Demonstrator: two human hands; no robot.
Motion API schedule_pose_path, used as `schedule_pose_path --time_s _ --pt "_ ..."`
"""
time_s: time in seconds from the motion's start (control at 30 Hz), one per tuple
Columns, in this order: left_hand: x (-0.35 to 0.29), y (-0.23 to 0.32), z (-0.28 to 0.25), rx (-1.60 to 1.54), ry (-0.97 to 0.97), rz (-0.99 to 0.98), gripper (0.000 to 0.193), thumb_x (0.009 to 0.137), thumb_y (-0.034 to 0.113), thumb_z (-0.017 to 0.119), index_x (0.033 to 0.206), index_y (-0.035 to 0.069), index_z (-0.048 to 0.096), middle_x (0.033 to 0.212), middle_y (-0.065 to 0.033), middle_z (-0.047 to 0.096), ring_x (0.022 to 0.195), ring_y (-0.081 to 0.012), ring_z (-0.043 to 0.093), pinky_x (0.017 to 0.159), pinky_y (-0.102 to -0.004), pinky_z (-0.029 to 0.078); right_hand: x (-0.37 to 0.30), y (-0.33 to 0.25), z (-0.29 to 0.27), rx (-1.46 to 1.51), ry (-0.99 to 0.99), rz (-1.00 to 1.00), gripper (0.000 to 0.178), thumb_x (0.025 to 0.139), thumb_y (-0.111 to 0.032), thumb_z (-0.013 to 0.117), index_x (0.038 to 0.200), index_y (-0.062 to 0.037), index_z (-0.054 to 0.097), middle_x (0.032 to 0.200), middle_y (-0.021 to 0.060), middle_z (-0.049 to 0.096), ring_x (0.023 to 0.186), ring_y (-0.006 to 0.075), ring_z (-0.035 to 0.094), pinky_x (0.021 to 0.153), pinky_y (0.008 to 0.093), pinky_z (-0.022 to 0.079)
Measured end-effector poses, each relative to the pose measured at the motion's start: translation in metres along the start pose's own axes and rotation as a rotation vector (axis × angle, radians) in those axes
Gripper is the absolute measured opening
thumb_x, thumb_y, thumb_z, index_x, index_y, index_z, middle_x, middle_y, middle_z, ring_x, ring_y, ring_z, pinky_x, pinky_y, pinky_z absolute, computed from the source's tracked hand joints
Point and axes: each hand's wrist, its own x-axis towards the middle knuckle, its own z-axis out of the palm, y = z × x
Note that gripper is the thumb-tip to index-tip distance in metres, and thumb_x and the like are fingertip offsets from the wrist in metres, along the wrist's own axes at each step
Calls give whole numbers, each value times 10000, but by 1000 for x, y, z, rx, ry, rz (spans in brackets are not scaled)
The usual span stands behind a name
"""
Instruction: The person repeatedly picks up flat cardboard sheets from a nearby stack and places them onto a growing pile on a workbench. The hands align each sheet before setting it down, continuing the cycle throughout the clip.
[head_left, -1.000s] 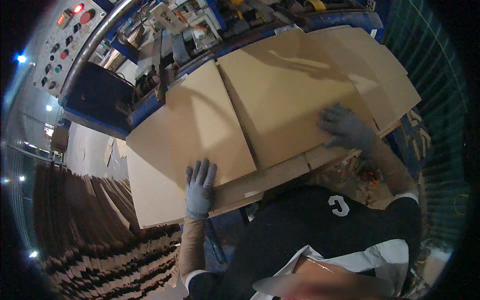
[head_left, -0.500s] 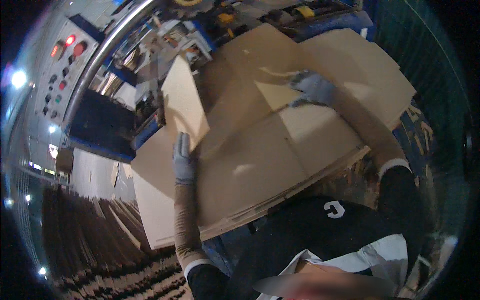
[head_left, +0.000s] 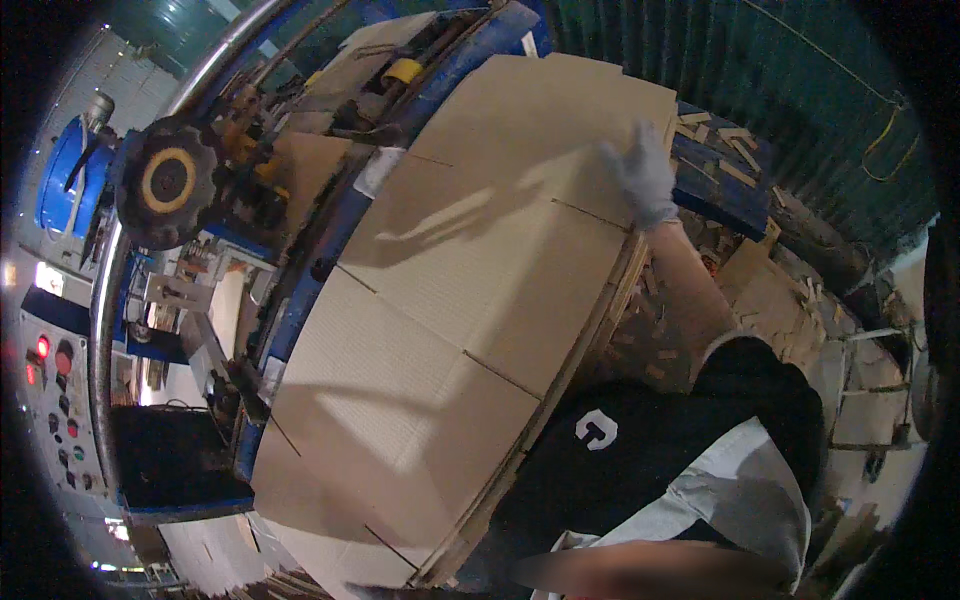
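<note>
A large slotted cardboard sheet (head_left: 440, 310) lies flat on top of a stack, its cut slots running in from both long sides. Over the far right end of this sheet is my right hand (head_left: 648, 180) in a grey glove, fingers spread and nothing visible between them. Whether the fingertips touch the board is hard to tell. A hand-shaped shadow falls across the cardboard to the left of that hand. My left hand is outside the picture.
Along the sheet's left side runs a blue machine with a black handwheel (head_left: 168, 183), a curved metal rail (head_left: 105, 300) and a control panel (head_left: 62, 400) with a lit red lamp. Cardboard scraps (head_left: 655, 325) litter the floor at right. A green corrugated wall (head_left: 740, 70) stands beyond.
The view has swung to the right. My left hand has gone out of sight, along with the raised cardboard piece beside it. My right hand no longer touches the lifted flap and is now at the sheet's far end.
</note>
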Motion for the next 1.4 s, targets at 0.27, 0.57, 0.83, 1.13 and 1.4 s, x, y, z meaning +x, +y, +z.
schedule_pose_path --time_s 0.27,0.57,0.83,1.13,1.4 --pt "-7 -77 -11 -116 86 -341 759 855 393 651 1371 -84 363 1333 -256 476 1188 -348 495 995 -409 417 29 64 50 -599 -2 -96 627 840 -510 578 1296 -89 493 1319 207 498 1224 386 464 958 512 400" --pt "39 -44 -130 -1482 300 180 649 893 193 543 1388 -117 262 1393 -281 373 1299 -350 379 1121 -477 255 70 112 44 -219 566 -468 383 928 -346 535 1175 -63 611 1113 138 656 979 297 638 836 380 504" --pt "61 -40 -98 -1630 -269 -234 428 869 164 585 1240 -40 519 1144 -127 568 1040 -235 543 959 -402 423 65 -19 -28 1208 -56 -170 426 897 -127 557 1303 -15 492 1235 77 572 1090 175 538 955 305 405" --pt "-81 0 -118 -943 -414 244 367 879 57 581 1233 -30 541 1255 -176 553 1120 -311 546 986 -415 441 -116 -32 -98 481 -516 -1021 360 817 -103 593 1176 -77 604 1230 113 601 1160 291 552 1011 423 399" --pt "-107 72 -95 -243 -621 1286 554 768 26 521 1314 116 497 1394 -176 445 1294 -387 411 1075 -551 287 -106 -39 -52 180 -865 -1378 398 705 -117 670 1101 -101 637 1230 111 596 1220 347 491 1070 494 328"
